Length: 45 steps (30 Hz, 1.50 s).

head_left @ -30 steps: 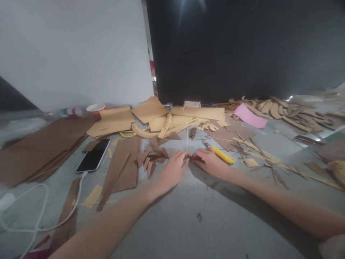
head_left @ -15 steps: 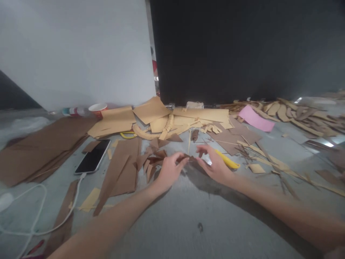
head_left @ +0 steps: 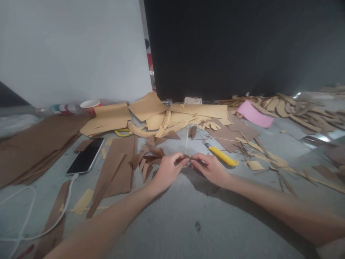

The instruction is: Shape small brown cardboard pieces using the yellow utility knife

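Observation:
My left hand [head_left: 169, 169] and my right hand [head_left: 211, 169] meet above the grey table. Their thumbs and fingers pinch a small brown piece [head_left: 186, 156] of thin sheet material, mostly hidden by the fingertips. Just behind it lies a thin pale strip [head_left: 187, 140]. A small rolled brown piece [head_left: 192, 132] sits beside that strip. To the right of my right hand rests a yellow box cutter [head_left: 223, 156], its blade end pointing away from me. Several pointed brown scraps [head_left: 147, 163] are heaped left of my left hand.
A phone [head_left: 86, 158] with a white cable [head_left: 68, 196] lies at left, near stacked brown sheets [head_left: 35, 144]. Behind are tan sheets [head_left: 107, 117], a paper cup [head_left: 91, 106] and a curved tan strip [head_left: 142, 132]. A pink sheet [head_left: 254, 114] and narrow offcuts [head_left: 272, 158] lie right.
My right hand's raised fingers have come down and closed with the thumb on the small brown piece beside my left fingertips. The box cutter's front end now shows. The view has shifted slightly.

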Each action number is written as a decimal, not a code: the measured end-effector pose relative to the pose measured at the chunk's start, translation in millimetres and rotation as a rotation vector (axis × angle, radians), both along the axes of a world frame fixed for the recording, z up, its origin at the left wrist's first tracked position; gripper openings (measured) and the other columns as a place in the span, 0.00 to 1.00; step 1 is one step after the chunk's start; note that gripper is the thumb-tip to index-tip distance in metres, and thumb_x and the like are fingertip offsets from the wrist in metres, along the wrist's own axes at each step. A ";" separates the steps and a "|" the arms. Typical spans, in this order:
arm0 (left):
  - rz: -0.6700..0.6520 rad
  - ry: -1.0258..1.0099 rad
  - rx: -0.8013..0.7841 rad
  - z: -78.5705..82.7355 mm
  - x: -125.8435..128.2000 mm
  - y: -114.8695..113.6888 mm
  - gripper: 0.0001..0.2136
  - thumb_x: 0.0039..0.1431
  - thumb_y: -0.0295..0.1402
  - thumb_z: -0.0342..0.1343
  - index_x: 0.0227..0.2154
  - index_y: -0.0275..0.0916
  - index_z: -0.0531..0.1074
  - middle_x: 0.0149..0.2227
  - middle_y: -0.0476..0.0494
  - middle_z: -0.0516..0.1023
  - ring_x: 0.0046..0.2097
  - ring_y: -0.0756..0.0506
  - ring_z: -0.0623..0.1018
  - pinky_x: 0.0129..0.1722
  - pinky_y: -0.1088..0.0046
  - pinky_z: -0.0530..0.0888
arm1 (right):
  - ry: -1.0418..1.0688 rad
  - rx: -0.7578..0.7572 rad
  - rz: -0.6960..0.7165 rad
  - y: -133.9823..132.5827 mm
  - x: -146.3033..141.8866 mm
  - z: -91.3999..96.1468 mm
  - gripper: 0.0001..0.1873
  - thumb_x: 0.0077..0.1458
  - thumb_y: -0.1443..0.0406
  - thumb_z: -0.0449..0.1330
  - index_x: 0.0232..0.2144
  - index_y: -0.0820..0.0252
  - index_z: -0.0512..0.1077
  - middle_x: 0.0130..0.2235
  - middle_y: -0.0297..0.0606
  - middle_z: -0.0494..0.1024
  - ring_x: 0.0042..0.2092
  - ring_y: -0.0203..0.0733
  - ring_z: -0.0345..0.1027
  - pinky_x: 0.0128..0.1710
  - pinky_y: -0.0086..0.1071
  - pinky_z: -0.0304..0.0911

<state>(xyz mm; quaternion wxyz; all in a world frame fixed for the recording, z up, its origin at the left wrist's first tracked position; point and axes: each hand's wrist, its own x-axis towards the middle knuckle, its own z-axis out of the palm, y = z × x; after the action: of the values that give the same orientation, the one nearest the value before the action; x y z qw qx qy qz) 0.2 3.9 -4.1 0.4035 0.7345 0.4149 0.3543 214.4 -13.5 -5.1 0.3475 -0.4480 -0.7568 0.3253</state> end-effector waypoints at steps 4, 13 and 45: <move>-0.012 0.000 -0.002 -3.4 0.4 0.2 0.15 0.73 0.41 0.53 0.32 0.39 0.75 0.32 0.48 0.81 0.36 0.46 0.78 0.39 0.72 0.69 | 0.001 -0.017 -0.023 0.5 0.0 1.2 0.15 0.71 0.55 0.57 0.36 0.56 0.76 0.32 0.34 0.82 0.33 0.38 0.74 0.34 0.30 0.68; -0.003 -0.001 -0.037 -3.6 -0.3 1.0 0.20 0.73 0.47 0.53 0.29 0.38 0.74 0.29 0.49 0.80 0.33 0.46 0.76 0.37 0.72 0.68 | 0.048 -0.053 -0.040 1.9 2.8 -0.6 0.17 0.71 0.54 0.58 0.35 0.56 0.79 0.31 0.35 0.83 0.34 0.40 0.76 0.36 0.32 0.70; -0.032 -0.055 -0.032 -7.8 0.7 1.4 0.16 0.73 0.41 0.53 0.31 0.39 0.73 0.30 0.48 0.80 0.35 0.46 0.78 0.38 0.72 0.69 | 0.164 0.131 -0.077 7.8 5.1 -8.3 0.06 0.68 0.59 0.63 0.42 0.54 0.71 0.38 0.36 0.75 0.38 0.41 0.70 0.40 0.35 0.68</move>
<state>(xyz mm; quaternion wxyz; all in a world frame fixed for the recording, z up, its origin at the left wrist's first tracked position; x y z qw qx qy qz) 0.8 5.4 -11.9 0.4321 0.7244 0.3975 0.3613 219.4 -5.7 -13.4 0.4487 -0.4250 -0.7278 0.2972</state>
